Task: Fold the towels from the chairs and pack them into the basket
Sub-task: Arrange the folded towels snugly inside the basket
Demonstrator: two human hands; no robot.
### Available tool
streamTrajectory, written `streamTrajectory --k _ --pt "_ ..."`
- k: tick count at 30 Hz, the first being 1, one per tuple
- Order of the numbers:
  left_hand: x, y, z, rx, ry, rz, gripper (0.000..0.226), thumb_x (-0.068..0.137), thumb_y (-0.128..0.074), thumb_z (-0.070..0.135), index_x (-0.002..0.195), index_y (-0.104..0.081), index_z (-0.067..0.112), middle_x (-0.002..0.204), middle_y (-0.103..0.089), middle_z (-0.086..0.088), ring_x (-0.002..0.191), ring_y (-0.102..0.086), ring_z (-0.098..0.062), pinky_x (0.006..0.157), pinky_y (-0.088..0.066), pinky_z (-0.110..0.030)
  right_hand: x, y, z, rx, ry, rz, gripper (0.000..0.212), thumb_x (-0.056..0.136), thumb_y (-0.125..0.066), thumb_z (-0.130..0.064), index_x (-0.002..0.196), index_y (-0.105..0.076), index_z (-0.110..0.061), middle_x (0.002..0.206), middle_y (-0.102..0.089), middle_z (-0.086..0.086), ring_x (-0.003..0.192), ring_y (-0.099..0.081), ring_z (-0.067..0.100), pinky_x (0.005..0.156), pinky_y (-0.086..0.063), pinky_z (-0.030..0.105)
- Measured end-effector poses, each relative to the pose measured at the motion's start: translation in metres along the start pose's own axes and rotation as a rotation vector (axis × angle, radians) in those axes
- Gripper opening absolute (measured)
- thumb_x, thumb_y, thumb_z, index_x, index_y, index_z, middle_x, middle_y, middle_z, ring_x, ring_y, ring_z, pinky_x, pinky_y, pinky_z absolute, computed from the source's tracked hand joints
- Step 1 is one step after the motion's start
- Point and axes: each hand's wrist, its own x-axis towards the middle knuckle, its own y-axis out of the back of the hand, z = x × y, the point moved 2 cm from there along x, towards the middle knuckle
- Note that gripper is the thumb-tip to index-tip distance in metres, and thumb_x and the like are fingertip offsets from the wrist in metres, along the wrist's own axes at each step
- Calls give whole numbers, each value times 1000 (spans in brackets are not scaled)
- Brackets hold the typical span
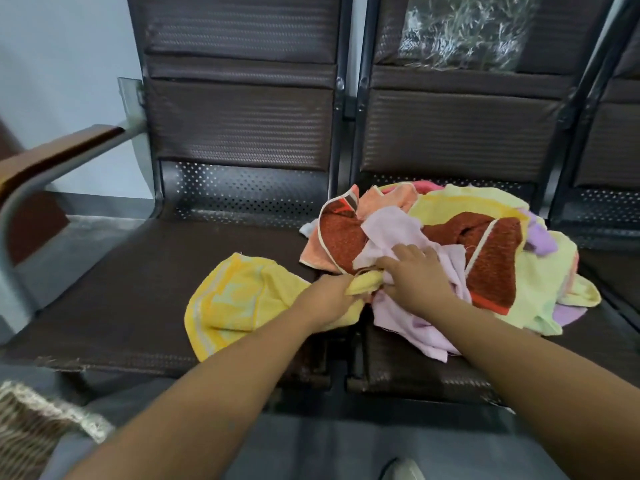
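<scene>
A heap of towels (485, 258) lies on the middle chair seat: rust-red, peach, pale yellow-green, pink and purple ones tangled together. A yellow towel (235, 303) spreads from the heap onto the left seat. My left hand (332, 299) grips a bunched end of that yellow towel at the gap between the seats. My right hand (415, 275) rests on the pale pink towel (412, 320) at the front of the heap, fingers curled into the cloth. A woven basket (31, 431) shows at the bottom left corner, only its rim and side in view.
A row of dark brown chairs (239, 126) with perforated metal frames stands against a pale wall. A wooden armrest (59, 147) is at the far left. Clear plastic wrap (464, 32) hangs on the middle backrest. A shoe tip (401, 471) shows at the bottom.
</scene>
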Motion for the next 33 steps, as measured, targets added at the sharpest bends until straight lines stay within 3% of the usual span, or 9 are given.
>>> streamTrajectory --k 6,8,15,20,23,25,28,30,33 --pt "-38 102 -8 -15 -4 -141 8 94 -65 34 91 -72 36 86 -71 15 82 -61 1 75 -46 -21 14 -1 7 50 41 -38 62 60 -83 -32 119 -66 -22 97 -59 13 87 -60 37 69 -49 46" --pt "-57 130 -14 -121 24 -200 10 88 -66 39 84 -72 31 79 -70 8 73 -59 -1 74 -43 -25 20 1 11 71 16 -41 65 60 -82 -30 122 -64 -21 100 -59 15 89 -60 38 71 -51 46" --pt "-140 191 -43 -841 82 -54 62 40 -95 56 83 -80 14 81 -74 -7 69 -70 -17 61 -56 -23 -3 7 28 -27 -143 -288 76 81 -68 -36 150 -38 -28 143 -41 14 131 -40 35 109 -35 41" --pt "-158 173 -27 -1012 200 83 37 78 -78 42 107 -73 19 107 -73 -12 94 -72 -24 77 -59 -35 3 49 -32 72 -108 -554 86 81 -67 -40 154 -21 -44 159 -15 15 150 -5 34 117 -4 61" --pt "-157 170 -6 -1190 171 160 30 96 -57 24 125 -62 16 117 -72 -12 106 -69 -26 85 -59 -39 17 93 -82 498 -64 -358 54 83 -70 -29 134 -57 -21 134 -55 9 131 -46 27 102 -32 32" --pt "-157 177 6 -1331 152 231 35 96 -57 19 131 -57 15 118 -71 -12 107 -70 -26 86 -59 -41 26 121 -111 1048 -250 -305 29 87 -69 -34 99 -72 -8 97 -70 14 99 -64 25 81 -46 32" --pt "-157 186 20 -1447 101 297 50 85 -63 12 134 -54 14 123 -69 -14 109 -69 -27 89 -59 -44 37 154 -143 1746 -405 -516 63 80 -63 -66 101 -72 -7 90 -60 13 89 -60 29 79 -53 37" --pt "-160 189 24 -1425 50 306 50 85 -62 5 133 -54 16 124 -69 -13 112 -68 -27 93 -57 -43 42 169 -154 1806 -375 -436 72 79 -64 -69 113 -72 -6 98 -71 8 95 -68 25 86 -56 40" --pt "-164 183 14 -1339 72 355 46 86 -64 4 131 -56 14 121 -71 -10 111 -68 -25 89 -57 -40 37 172 -163 1774 -347 -196 28 95 -64 -41 104 -74 -16 102 -77 7 100 -73 25 93 -57 45"
